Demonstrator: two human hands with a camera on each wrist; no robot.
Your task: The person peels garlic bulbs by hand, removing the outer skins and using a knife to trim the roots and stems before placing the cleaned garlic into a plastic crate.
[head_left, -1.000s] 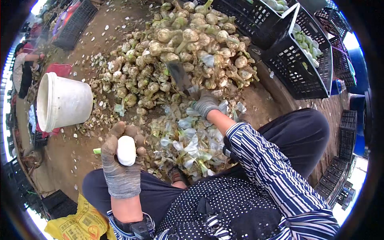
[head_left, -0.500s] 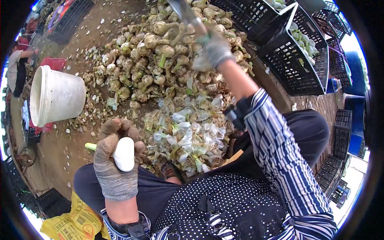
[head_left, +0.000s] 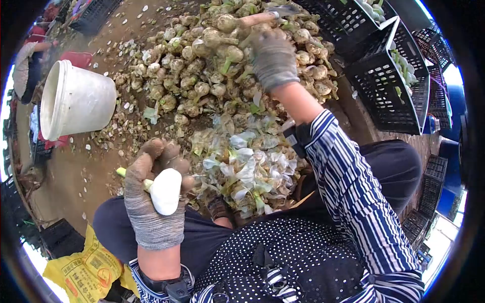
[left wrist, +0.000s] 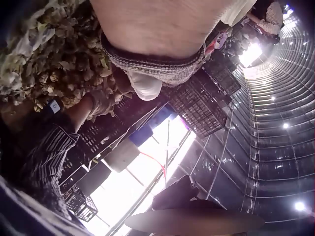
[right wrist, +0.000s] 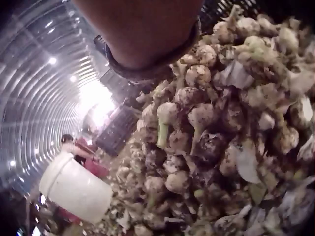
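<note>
In the head view my gloved left hand (head_left: 156,202) holds a white peeled bulb (head_left: 165,192) in its palm, fingers curled around it; its green-tipped stem (head_left: 121,172) sticks out to the left. The bulb's end (left wrist: 146,88) shows past the glove in the left wrist view. My gloved right hand (head_left: 275,60) is over the pile of unpeeled garlic bulbs (head_left: 189,76), its fingertips blurred among them. A knife lies across its upper side, wooden handle (head_left: 257,19) to the left and blade (head_left: 284,10) to the right. The right wrist view shows the pile (right wrist: 197,118) below the cuff.
Loose skins (head_left: 247,171) lie between my legs and the pile. A white bucket (head_left: 83,101) stands at the left, black crates (head_left: 386,91) at the right, one with peeled bulbs. A yellow sack (head_left: 83,267) is at lower left; another person (head_left: 25,73) sits beyond the bucket.
My right hand has moved from the skins' edge up over the pile, and the knife has turned so its blade points right. In my left hand the bulb has tilted, its stem now showing.
</note>
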